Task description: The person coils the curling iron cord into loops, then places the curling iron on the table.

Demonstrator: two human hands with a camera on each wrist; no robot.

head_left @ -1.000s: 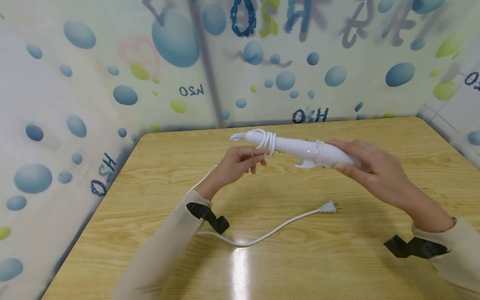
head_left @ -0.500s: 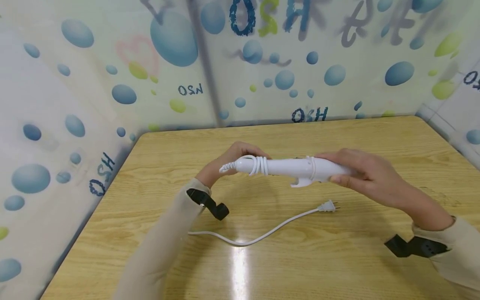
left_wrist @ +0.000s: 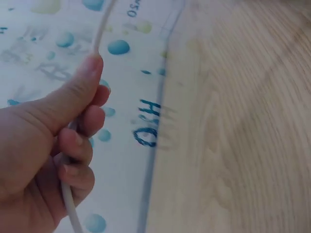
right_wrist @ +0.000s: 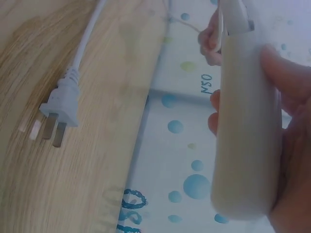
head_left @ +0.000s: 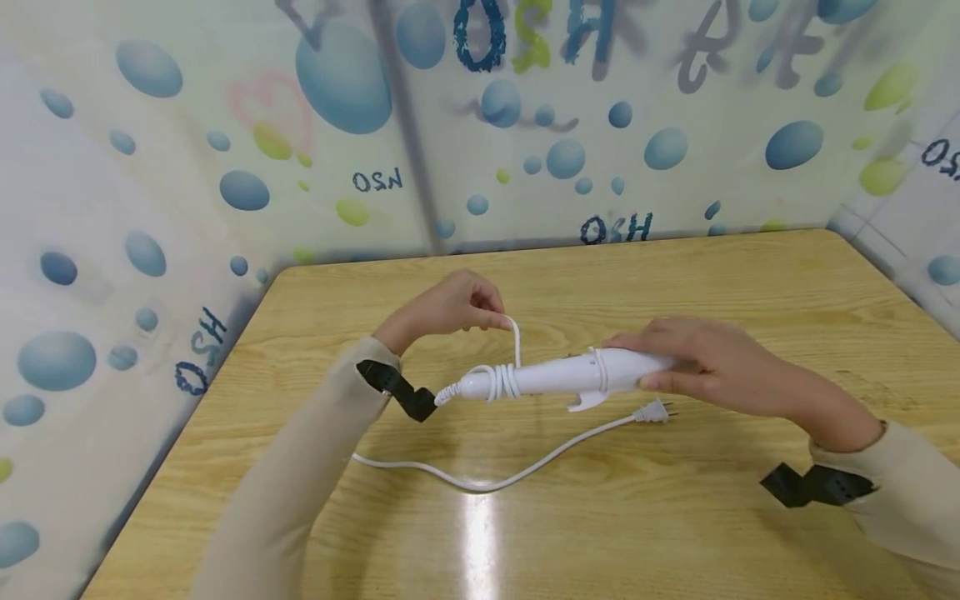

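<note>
A white stick-shaped electric appliance (head_left: pixel 551 377) with a small hooked tab is held by its thick end in my right hand (head_left: pixel 716 367). White cord (head_left: pixel 516 343) is coiled several times around its thin end, near the ribbed cord sleeve (head_left: pixel 448 392). To the left and above, my left hand (head_left: pixel 453 304) pinches that cord between thumb and fingers, drawing a short arc up from the coils. The left wrist view shows the cord (left_wrist: pixel 103 24) running through the curled fingers. In the right wrist view, thumb and fingers wrap the smooth casing (right_wrist: pixel 245 131).
The cord's two-pin plug (head_left: pixel 654 412) lies on the wooden table (head_left: pixel 600 533) below the appliance, with a loose length of cord (head_left: pixel 480 486) curving leftward. A wall covering with blue bubbles (head_left: pixel 352 79) stands behind the table and along the left side.
The left hand went behind the appliance and came up on its far side, bringing the cord around. The appliance has come lower and nearer, its thin end tilted down to the left.
</note>
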